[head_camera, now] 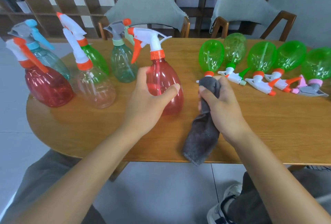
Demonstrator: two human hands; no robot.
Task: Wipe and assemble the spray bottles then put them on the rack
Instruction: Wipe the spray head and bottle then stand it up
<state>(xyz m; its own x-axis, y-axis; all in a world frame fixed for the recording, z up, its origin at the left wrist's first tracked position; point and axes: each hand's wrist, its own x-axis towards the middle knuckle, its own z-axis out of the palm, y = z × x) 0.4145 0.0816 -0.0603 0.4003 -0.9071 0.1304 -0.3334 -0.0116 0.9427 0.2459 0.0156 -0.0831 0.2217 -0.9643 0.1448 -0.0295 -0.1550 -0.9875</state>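
- Red spray bottle (pixel 165 84) stands upright on the wooden table (pixel 268 125), near its middle; white trigger head with orange collar and orange nozzle screwed on, nozzle pointing left.
- Left hand (pixel 146 102) wraps the bottle's lower body from the near-left side; thumb lies across the front, fingers curl round the far side. Fingertips blurred.
- Right hand (pixel 222 105) just right of the bottle, clenched round a grey cloth (pixel 204 130). Cloth bunches out above the fist and hangs down toward the near table edge.
- Right of the cloth: a row of five green bottles lying on their sides, necks toward the near side, heads attached. Nearest one (pixel 212 56) has an orange collar, its head hidden behind the cloth. Next (pixel 234 49) green collar; third (pixel 261 57) and fourth (pixel 288 55) orange collars; far-right one (pixel 317 64) pink collar with grey head.
- Left of the red bottle, upright group: teal bottle (pixel 122 64) with grey head; green bottle (pixel 95 57) behind a clear bottle (pixel 97 89); second red bottle (pixel 47 87) at far left, a blue-trigger teal bottle (pixel 50 61) behind it.
- Two grey-backed chairs (pixel 145 3) across the table; brown shelf unit (pixel 59 0) behind, far left.
- Grey trousers and a shoe (pixel 225 204) at the near edge, below the table.
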